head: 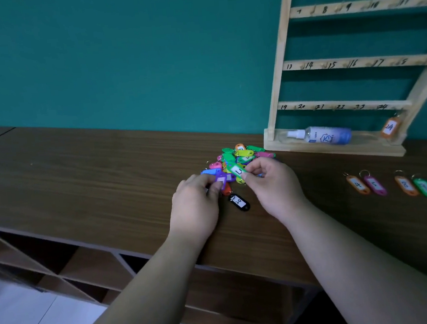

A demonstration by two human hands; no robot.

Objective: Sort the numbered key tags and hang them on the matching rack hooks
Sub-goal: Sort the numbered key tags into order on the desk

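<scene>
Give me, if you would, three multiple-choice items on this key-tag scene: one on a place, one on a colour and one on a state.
1. Where does the spray bottle lie?
A) on the rack's base
B) among the piled tags
C) on the floor

2. What colour is the hanging tag under the 24 mark?
A) black
B) orange
C) purple

3. What is the right hand doing?
A) lying flat on the table
B) pinching a green tag
C) gripping the bottle

Answers:
1 A, as the bottle lies on its side on the base board, inside the frame.
2 B, as the tag marked 24 has an orange body.
3 B, as the thumb and fingers are closed on the end of the green tag.
</scene>
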